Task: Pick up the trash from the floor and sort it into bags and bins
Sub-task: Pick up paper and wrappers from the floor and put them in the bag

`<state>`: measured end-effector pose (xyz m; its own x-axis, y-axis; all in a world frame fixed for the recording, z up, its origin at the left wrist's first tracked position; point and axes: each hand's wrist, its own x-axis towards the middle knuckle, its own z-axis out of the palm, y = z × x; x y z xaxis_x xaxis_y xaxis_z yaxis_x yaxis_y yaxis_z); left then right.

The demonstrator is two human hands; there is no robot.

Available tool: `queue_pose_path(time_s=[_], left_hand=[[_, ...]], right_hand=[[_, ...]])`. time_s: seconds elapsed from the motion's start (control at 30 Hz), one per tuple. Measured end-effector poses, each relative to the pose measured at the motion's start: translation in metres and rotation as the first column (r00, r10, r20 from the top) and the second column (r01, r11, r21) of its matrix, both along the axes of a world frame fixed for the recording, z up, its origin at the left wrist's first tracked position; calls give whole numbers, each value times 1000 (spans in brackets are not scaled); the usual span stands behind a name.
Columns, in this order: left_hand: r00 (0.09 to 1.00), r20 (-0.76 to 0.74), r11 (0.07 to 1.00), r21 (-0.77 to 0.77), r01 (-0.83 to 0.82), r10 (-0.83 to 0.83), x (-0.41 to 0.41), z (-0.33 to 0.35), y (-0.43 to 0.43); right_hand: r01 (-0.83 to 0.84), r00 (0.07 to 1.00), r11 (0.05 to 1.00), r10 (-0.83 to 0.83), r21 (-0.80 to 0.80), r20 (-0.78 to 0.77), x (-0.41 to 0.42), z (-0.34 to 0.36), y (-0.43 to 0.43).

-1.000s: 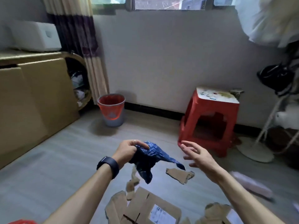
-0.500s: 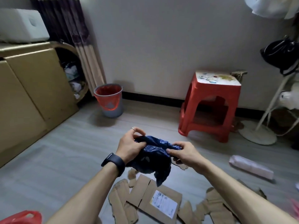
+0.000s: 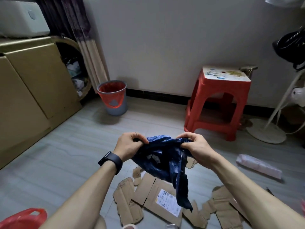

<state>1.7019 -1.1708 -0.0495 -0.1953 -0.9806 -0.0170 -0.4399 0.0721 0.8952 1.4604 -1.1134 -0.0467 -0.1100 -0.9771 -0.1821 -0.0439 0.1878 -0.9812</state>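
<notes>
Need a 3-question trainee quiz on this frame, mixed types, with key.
1. True or false: the left hand and right hand both grip the blue bag.
2. Fill in: the torn cardboard lies on the ___, below the bag.
3. The bin stands: A beside the curtain; B on the cardboard; C in the right hand.
Key: 1 true; 2 floor; 3 A.

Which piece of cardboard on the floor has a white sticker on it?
The big flat cardboard piece below the dark blue plastic bag. It alone carries a white label; the torn cardboard scraps on either side of it show none.
</notes>
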Motion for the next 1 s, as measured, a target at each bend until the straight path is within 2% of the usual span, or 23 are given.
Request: queue_pose_path(time_s=[0.03, 0.1, 0.13, 0.17, 0.27, 0.33, 0.37, 0.43, 0.5, 0.57, 0.63, 0.7, 0.77, 0.83, 0.87, 0.97, 1.0], left_hand=[[996, -79, 989, 140, 56, -45, 1, 2, 1], [949, -306, 880, 425, 210, -79, 7, 9, 5], [932, -355, 832, 495, 251, -70, 10, 12, 6], [935, -345, 823, 506, 256, -79, 11, 13, 6], [970, -124, 930, 284, 235, -207, 6, 4, 3], [934, -9, 913, 209, 351, -357, 1, -4, 5], [922, 69, 915, 172, 365, -380, -3, -9, 6], [938, 226, 963, 4, 269, -263, -11, -9, 5], [963, 252, 980, -148, 134, -93, -17, -7, 5], [981, 192, 992, -120, 31, -7, -20, -11, 2], [999, 40, 999, 24, -28, 27, -22, -10, 4], [974, -227, 979, 201, 41, 5, -25, -5, 7], [925, -381, 920, 357, 162, -15, -23, 3, 12], [914, -399, 892, 386, 233, -66, -17, 6, 15], [929, -357, 914, 339, 223, -94, -14, 4, 14], [985, -72, 967, 194, 167, -156, -9, 0, 12], [978, -93, 954, 222, 202, -186, -8, 1, 12]], right_hand=[[15, 1000, 1000, -15, -1, 10, 3, 0, 0], [43, 998, 999, -42, -24, 43, 8, -1, -1], [49, 997, 998, -46, -45, 57, 10, -1, -3], [50, 997, 997, -46, -58, 68, 11, -1, -4], [-10, 987, 999, 16, -38, 160, 17, 2, -4], [-45, 972, 999, 47, -12, 228, 26, 4, -2], [-40, 972, 999, 41, -7, 229, 30, 5, -1], [-1, 988, 1000, 5, -24, 157, 35, 7, -1], [-31, 998, 999, 31, -9, 49, 40, 9, 1], [-105, 994, 993, 105, 45, -5, 46, 6, 2], [-129, 973, 992, 126, -7, -194, 51, -2, 1], [-119, 898, 991, 81, -63, -433, 57, -7, -1], [-80, 855, 994, 33, -68, -518, 60, -9, -3], [4, 897, 998, -33, -67, -440, 60, -9, -4], [50, 928, 996, -71, -68, -364, 60, -9, -5], [154, 982, 985, -161, -72, -101, 56, -7, -8], [156, 988, 986, -156, -56, 6, 55, -5, -8]])
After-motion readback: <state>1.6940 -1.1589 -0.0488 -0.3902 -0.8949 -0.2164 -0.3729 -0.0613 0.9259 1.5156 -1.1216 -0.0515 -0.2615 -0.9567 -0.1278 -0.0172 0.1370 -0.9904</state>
